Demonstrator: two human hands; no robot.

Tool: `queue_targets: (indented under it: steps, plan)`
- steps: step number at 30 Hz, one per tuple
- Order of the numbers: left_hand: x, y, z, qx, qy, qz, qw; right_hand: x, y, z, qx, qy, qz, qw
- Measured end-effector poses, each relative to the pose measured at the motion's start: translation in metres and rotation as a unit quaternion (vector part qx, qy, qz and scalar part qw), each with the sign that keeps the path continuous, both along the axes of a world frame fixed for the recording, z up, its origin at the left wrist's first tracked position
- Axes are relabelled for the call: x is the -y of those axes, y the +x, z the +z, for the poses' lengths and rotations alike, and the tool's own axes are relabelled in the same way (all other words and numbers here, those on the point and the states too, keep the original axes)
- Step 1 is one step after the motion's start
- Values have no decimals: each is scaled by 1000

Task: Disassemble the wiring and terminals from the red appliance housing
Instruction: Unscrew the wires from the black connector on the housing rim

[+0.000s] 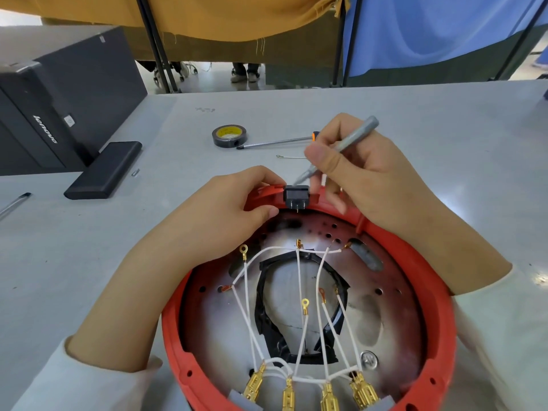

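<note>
- The red housing [439,295] is laid open-side up on the grey table [415,120], directly in front of the person, so that its inside is exposed to the tools.
- The far rim is gripped by the left hand [231,203], with the fingers curled over the outside and the thumb pressed inside, apparently to steady the shell against a push.
- A grey tool [347,143] is pinched pen-fashion in the right hand [355,179]; its tip is set at the top edge of the black switch [296,195] seated in the rim, probably to pry a retaining clip.
- The switch's bare metal pins are seen pointing inward, with no wire on them.
- Inside the housing, white wires [299,280] are spread loosely over the metal plate [379,315], ending in brass ring terminals [243,250] at the far side and brass spade connectors [253,387] at the near edge.
- Scorch marks are visible on the plate.
- A tape roll [229,136] and a screwdriver [275,142] are left beyond the housing, within reach.
</note>
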State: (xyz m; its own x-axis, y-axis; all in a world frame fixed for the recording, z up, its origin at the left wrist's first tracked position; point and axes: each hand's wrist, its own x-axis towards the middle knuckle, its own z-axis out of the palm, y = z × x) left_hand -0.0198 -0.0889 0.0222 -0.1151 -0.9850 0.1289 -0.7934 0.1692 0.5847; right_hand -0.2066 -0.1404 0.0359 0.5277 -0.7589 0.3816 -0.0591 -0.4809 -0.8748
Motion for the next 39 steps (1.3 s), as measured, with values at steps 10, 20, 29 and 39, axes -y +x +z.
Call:
queue_targets:
  steps: [10, 20, 29, 39]
  plan:
    - [-2, -1, 2, 9, 5, 6, 1000, -15, -15, 9, -215, -82, 77, 970]
    - [-2, -2, 1, -5, 1, 8, 1000, -19, -9, 5, -344, -163, 79, 921]
    - [0, -1, 0, 1, 5, 7, 1000, -15, -9, 2, -319, -166, 52, 932]
    - [-1, -1, 1, -6, 12, 8, 1000, 10, -39, 12, -175, -145, -82, 970]
